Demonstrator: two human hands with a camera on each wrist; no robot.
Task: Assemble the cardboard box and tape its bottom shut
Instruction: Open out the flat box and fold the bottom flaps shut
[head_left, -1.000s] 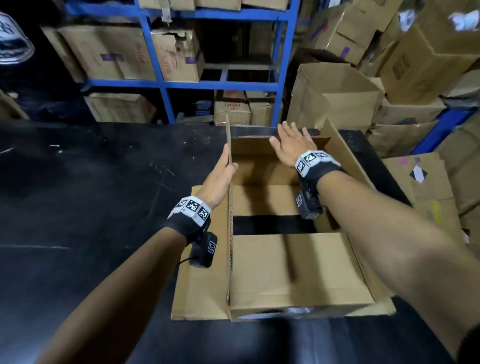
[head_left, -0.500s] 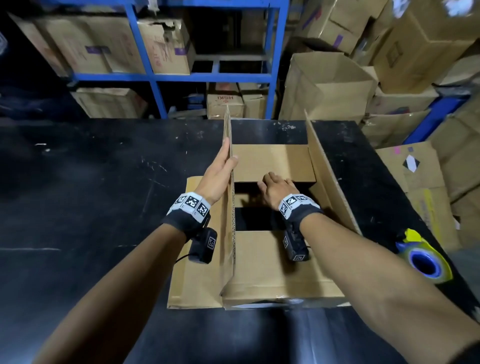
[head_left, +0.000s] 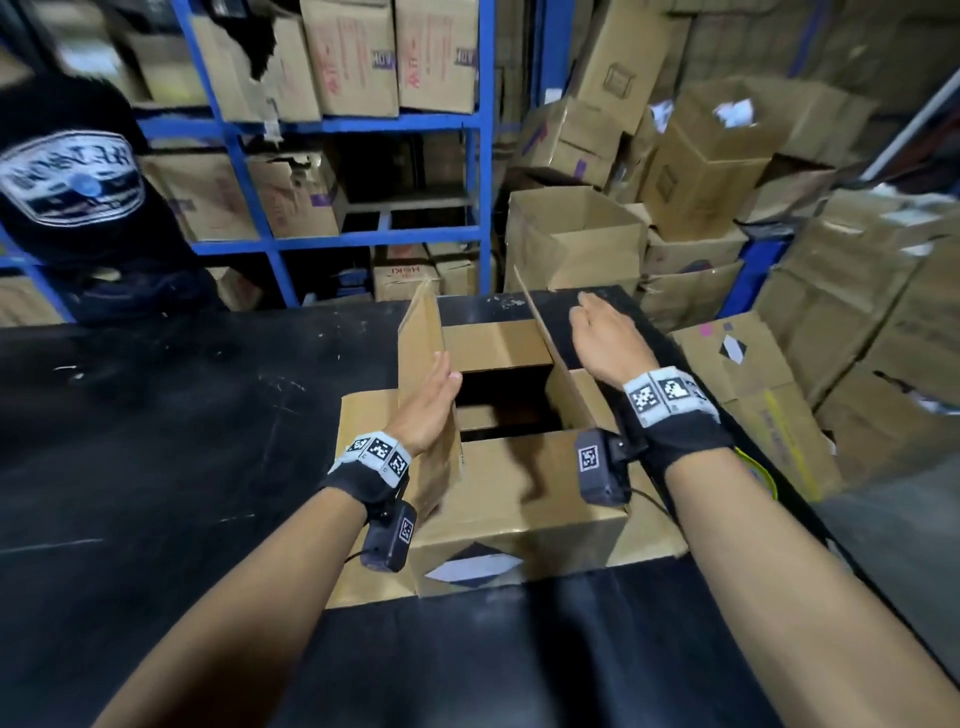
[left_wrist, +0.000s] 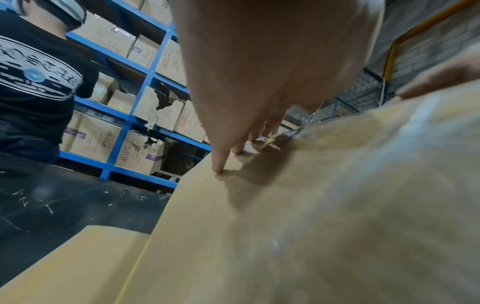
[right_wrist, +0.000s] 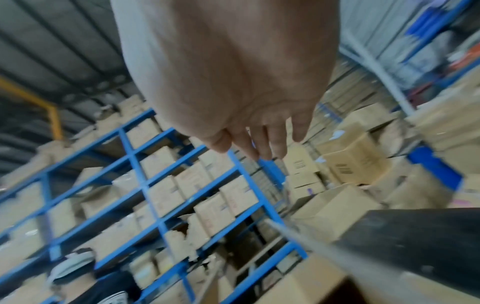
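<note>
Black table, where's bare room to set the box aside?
Free: the black table left of the cardboard box, and the strip nearest the person. Crowded: the right edge, with the right hand and tape roll.

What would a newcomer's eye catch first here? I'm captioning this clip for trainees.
The cardboard box mid-table, two long flaps standing up. The left hand lies flat against the left flap; the right hand is open just outside the right flap. Behind stand blue shelves stacked with cartons.
</note>
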